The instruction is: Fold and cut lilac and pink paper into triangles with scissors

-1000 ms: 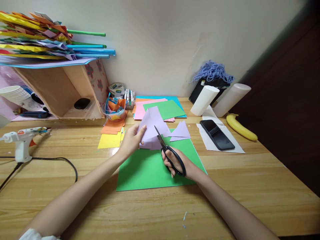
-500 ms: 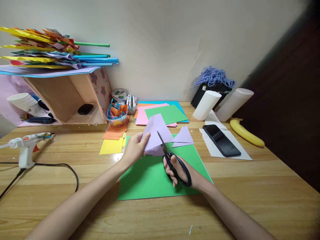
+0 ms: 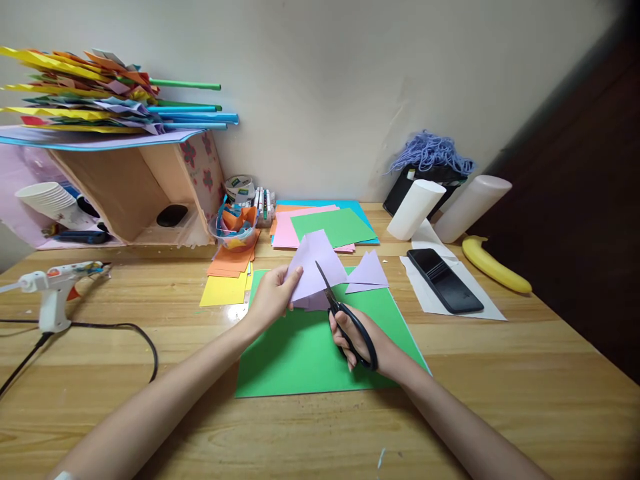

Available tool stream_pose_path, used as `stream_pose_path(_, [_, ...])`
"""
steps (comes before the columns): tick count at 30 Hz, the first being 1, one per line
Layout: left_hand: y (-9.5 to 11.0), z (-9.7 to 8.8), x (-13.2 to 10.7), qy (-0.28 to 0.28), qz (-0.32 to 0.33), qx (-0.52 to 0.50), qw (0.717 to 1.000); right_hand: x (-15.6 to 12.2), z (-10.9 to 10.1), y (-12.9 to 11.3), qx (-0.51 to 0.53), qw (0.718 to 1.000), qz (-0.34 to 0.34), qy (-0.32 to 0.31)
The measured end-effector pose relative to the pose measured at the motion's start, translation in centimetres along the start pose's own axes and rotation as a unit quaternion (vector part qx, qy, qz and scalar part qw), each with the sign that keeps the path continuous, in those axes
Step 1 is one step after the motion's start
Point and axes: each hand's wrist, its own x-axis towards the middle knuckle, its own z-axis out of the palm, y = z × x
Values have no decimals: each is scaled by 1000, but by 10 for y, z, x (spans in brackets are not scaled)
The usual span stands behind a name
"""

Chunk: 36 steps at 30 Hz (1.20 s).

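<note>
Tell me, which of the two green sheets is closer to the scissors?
The large green sheet spread below the black-handled scissors; the smaller green sheet lies farther back, over pink sheets and blue paper.

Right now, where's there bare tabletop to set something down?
Widest: right foreground tabletop, between right forearm and phone. Also: front left, between black cable and left forearm. Crowded: middle, with lavender paper and scissors over the green sheet; back, with markers, bowl, white roll.
</note>
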Motion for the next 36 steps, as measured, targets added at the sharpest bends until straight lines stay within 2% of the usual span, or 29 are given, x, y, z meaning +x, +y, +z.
stream_pose_path(8, [-12, 5, 4, 2, -19, -48, 999, 0, -2, 2, -15, 1000, 21, 8])
stream_pose_path(17, [-21, 11, 4, -44, -52, -125, 990, 0, -9, 2, -29, 997, 68, -1])
stream_pose_path(25, [-28, 11, 8, -65, -40, -147, 986, -1, -16, 1, -45, 995, 84, -15])
stream_pose_path(31, [-31, 11, 7, -61, -21, -109, 992, -1, -21, 13, -6, 996, 50, -68])
stream_pose_path(36, [-30, 11, 3, -74, -14, -97, 992, -2, -18, 13, 4, 997, 35, -64])
